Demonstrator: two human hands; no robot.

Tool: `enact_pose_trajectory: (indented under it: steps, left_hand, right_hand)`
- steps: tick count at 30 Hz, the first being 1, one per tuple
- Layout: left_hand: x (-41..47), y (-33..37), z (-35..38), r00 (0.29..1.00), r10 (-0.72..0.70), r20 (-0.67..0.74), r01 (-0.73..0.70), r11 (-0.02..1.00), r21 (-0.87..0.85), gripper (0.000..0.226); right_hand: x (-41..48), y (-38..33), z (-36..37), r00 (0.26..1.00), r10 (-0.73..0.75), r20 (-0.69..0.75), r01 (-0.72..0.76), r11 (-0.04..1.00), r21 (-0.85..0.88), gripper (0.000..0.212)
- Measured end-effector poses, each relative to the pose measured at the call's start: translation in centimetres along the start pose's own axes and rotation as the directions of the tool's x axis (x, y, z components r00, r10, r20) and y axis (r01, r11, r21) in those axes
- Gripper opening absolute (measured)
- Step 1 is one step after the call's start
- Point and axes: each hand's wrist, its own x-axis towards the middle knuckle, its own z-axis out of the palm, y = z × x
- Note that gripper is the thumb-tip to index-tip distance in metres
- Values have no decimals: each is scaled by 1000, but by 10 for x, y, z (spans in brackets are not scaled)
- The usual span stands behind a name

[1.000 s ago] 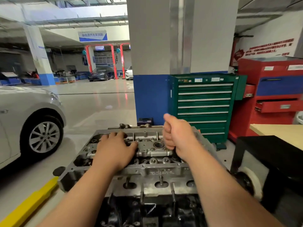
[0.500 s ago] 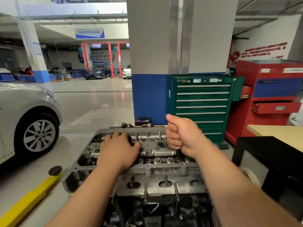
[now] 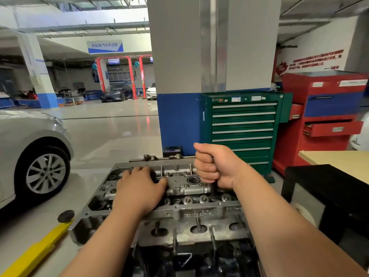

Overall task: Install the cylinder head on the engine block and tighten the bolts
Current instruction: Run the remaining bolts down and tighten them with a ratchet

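The grey aluminium cylinder head (image 3: 191, 213) lies on the dark engine block (image 3: 179, 260) in front of me. My left hand (image 3: 139, 186) rests palm down on the head's top left, fingers spread over the valve gear. My right hand (image 3: 214, 166) is a fist gripping the handle of a dark tool (image 3: 214, 189), whose shaft stands upright and runs down into the head at its right side. The tool's tip and the bolt under it are hidden.
A silver car (image 3: 34, 156) stands at the left, a yellow lift arm (image 3: 38, 250) on the floor below it. Behind the engine are a blue-and-grey pillar (image 3: 179, 120), a green tool cabinet (image 3: 243, 128) and a red cabinet (image 3: 327, 120). A black stand (image 3: 323, 192) and a wooden tabletop (image 3: 339, 162) are at the right.
My view has shifted slightly. Both hands stay in about the same places on the head, the right fist still around the tool handle.
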Motion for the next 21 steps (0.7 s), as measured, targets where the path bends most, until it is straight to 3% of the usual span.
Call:
enact_pose_trajectory:
  steps: [2,4,6,8,10,13,15,17,19,21]
  left_hand:
    - [0,0,-1,1000,-2,3,2,1000,2,50]
    - [-1,1,-1,1000,-4,4,4,1000,-3,49]
    - [-2,2,-2,1000,-11,-2,11,1000,-12,50]
    - [-2,2,-2,1000,-24,-11,24,1000,-13,49]
    - [-5,1,-2,999,-23,-36,22,999,-40,45]
    - [-7,-1,-7,996,-9,-87,-13,968,-251,30]
    - [-5,-11,-16,994,17,-107,-47,957,-286,24]
    - [1,-34,-28,990,32,-139,-48,992,-114,28]
    - [6,-61,-34,989,-35,-144,40,999,31,32]
    - [7,-75,-33,991,-127,-51,130,989,64,36]
  right_hand:
    - [3,7,9,945,-121,-304,102,992,-78,59]
    - [4,13,19,757,-320,-569,187,941,-282,61]
    - [5,18,31,537,-486,-689,148,859,-491,62]
    - [6,21,35,437,-547,-714,122,822,-556,62]
    - [1,22,32,464,-550,-695,188,827,-529,57]
    - [-12,26,24,712,-428,-557,253,896,-364,39]
    - [-20,24,19,821,-328,-468,204,933,-296,38]
    - [-24,-1,15,830,-288,-477,244,958,-153,43]
    - [-23,-38,13,820,-317,-477,375,926,29,47]
    - [-15,-67,27,871,-367,-327,415,906,90,51]
